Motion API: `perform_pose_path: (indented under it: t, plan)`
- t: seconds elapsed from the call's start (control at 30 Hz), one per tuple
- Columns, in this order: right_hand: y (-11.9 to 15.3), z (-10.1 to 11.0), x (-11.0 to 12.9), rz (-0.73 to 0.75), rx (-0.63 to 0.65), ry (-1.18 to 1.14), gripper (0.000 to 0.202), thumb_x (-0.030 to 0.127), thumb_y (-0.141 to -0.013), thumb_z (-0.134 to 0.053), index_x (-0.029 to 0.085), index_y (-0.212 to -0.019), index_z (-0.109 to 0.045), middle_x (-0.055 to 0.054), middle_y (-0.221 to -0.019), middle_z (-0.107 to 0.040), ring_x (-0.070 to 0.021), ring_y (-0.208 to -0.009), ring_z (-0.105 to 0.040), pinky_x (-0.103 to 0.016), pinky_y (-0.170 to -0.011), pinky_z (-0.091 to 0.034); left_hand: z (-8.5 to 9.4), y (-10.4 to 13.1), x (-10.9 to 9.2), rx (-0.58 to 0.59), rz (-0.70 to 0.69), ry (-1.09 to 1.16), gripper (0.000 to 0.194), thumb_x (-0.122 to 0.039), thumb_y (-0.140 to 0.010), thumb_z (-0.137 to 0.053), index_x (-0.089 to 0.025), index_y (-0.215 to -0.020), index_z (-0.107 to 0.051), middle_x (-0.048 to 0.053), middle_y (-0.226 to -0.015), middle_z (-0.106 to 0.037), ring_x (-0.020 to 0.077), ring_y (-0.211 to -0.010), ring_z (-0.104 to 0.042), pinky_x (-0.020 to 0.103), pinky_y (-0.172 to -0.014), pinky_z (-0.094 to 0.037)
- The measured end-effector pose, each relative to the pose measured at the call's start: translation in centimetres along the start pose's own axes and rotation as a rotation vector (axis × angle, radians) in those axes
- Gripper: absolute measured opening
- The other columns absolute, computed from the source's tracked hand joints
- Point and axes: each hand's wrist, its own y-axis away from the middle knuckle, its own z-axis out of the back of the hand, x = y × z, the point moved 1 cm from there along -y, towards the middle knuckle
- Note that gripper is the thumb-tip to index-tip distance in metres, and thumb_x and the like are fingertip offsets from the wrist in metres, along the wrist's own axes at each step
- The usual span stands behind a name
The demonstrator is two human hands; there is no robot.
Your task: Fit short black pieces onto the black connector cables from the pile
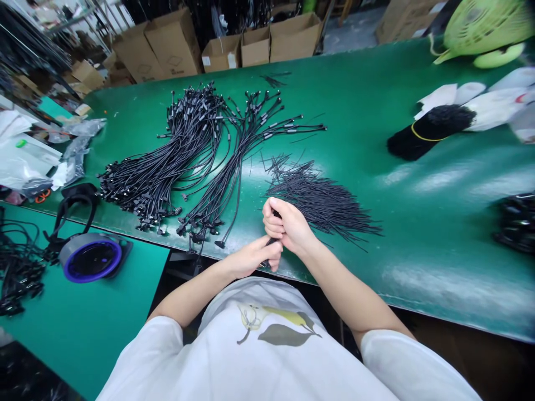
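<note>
My left hand (254, 258) is closed around a small dark piece near the table's front edge, most of it hidden by the fingers. Just above and touching it, my right hand (288, 225) is closed on the upper part of the same dark piece, which looks like a black cable. Behind my right hand lies a loose pile of thin black ties (330, 200). Left of my hands, a spread of black cables with connectors (228, 178) rests on the green table (376, 234), beside a larger heap of similar cables (167, 161).
A purple-rimmed tape roll (92, 259) sits at lower left, near more cables (19, 273). On the right are a banded black bundle (430, 131), white paper (497, 103), a light green basket (489, 28) and a dark bundle (518, 223). Cardboard boxes (295, 39) stand beyond the table.
</note>
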Motion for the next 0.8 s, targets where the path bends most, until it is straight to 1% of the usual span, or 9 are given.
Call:
perform_pose_path:
  t: [0.07, 0.13, 0.2, 0.3, 0.4, 0.5, 0.6, 0.7, 0.8]
  plan:
    - [0.2, 0.0, 0.0, -0.048, 0.018, 0.006, 0.033, 0.043, -0.081, -0.064, 0.017, -0.067, -0.050, 0.011, -0.047, -0.023, -0.0031, -0.038, -0.015, -0.013, -0.032, -0.019, 0.2, 0.2, -0.3, -0.026, -0.039, -0.296, 0.027, -0.042, -0.085, -0.057, -0.018, -0.085, -0.045, -0.003, -0.069, -0.048, 0.0124, -0.065, -0.047, 0.032, -0.073, -0.044]
    - [0.5, 0.1, -0.2, -0.062, 0.036, 0.018, 0.034, 0.044, -0.082, -0.064, 0.017, -0.066, -0.050, 0.011, -0.046, -0.023, -0.0028, -0.038, -0.014, -0.013, -0.033, -0.017, 0.4, 0.4, -0.7, -0.034, -0.033, -0.561, 0.014, -0.032, -0.087, -0.050, -0.018, -0.087, -0.047, 0.001, -0.076, -0.055, 0.0154, -0.074, -0.051, 0.034, -0.081, -0.042]
    - [0.9, 0.1, -0.4, -0.048, 0.052, 0.014, 0.034, 0.043, -0.083, -0.062, 0.017, -0.065, -0.050, 0.012, -0.045, -0.021, -0.0025, -0.038, -0.010, -0.012, -0.032, -0.014, 0.6, 0.5, -1.0, 0.020, -0.002, -0.666, 0.009, -0.025, -0.086, -0.044, -0.018, -0.085, -0.049, 0.003, -0.081, -0.057, 0.0168, -0.079, -0.052, 0.035, -0.083, -0.042]
    - [1.2, 0.1, -0.5, -0.017, 0.087, -0.004, 0.034, 0.041, -0.083, -0.060, 0.016, -0.063, -0.051, 0.012, -0.044, -0.019, -0.0022, -0.037, -0.008, -0.012, -0.032, -0.012, 0.9, 0.5, -1.2, 0.135, 0.021, -0.546, 0.011, -0.022, -0.083, -0.043, -0.017, -0.082, -0.052, 0.004, -0.081, -0.057, 0.0169, -0.080, -0.053, 0.034, -0.084, -0.043]
    - [1.1, 0.2, -0.3, -0.058, 0.140, -0.023, 0.033, 0.041, -0.083, -0.060, 0.016, -0.063, -0.052, 0.011, -0.044, -0.020, -0.0024, -0.037, -0.009, -0.012, -0.032, -0.013, 1.1, 0.6, -1.2, 0.206, 0.041, -0.333, 0.021, -0.029, -0.086, -0.042, -0.015, -0.080, -0.056, 0.006, -0.081, -0.060, 0.0174, -0.080, -0.056, 0.033, -0.082, -0.046]
    - [0.8, 0.4, 0.0, -0.063, 0.097, -0.070, 0.032, 0.040, -0.082, -0.060, 0.017, -0.062, -0.050, 0.012, -0.044, -0.018, -0.0028, -0.037, -0.008, -0.012, -0.030, -0.014, 1.1, 0.8, -1.2, 0.111, 0.012, -0.310, 0.036, -0.043, -0.092, -0.040, -0.013, -0.079, -0.057, 0.006, -0.078, -0.060, 0.0157, -0.075, -0.056, 0.031, -0.077, -0.045]
    - [0.5, 0.5, 0.0, 0.001, 0.034, -0.060, 0.032, 0.040, -0.083, -0.060, 0.017, -0.062, -0.049, 0.012, -0.044, -0.018, -0.0026, -0.037, -0.008, -0.012, -0.031, -0.013, 0.8, 0.9, -1.2, 0.013, -0.048, -0.323, 0.041, -0.054, -0.088, -0.051, -0.014, -0.083, -0.056, 0.003, -0.075, -0.057, 0.0139, -0.073, -0.053, 0.030, -0.078, -0.043]
    - [0.7, 0.3, 0.0, 0.034, 0.066, -0.036, 0.033, 0.040, -0.082, -0.061, 0.017, -0.061, -0.050, 0.012, -0.044, -0.019, -0.0023, -0.037, -0.008, -0.012, -0.031, -0.013, 0.5, 0.7, -0.8, -0.015, -0.031, -0.121, 0.047, -0.058, -0.079, -0.063, -0.014, -0.093, -0.054, 0.001, -0.076, -0.056, 0.0138, -0.072, -0.055, 0.030, -0.076, -0.044]
    - [1.0, 0.2, 0.1, 0.046, 0.076, -0.044, 0.033, 0.041, -0.080, -0.062, 0.017, -0.060, -0.049, 0.012, -0.044, -0.018, -0.0024, -0.037, -0.008, -0.012, -0.032, -0.013, 0.3, 0.5, -0.1, -0.006, 0.062, 0.141, 0.048, -0.054, -0.075, -0.070, -0.014, -0.094, -0.053, 0.001, -0.079, -0.054, 0.0125, -0.070, -0.054, 0.031, -0.072, -0.047]
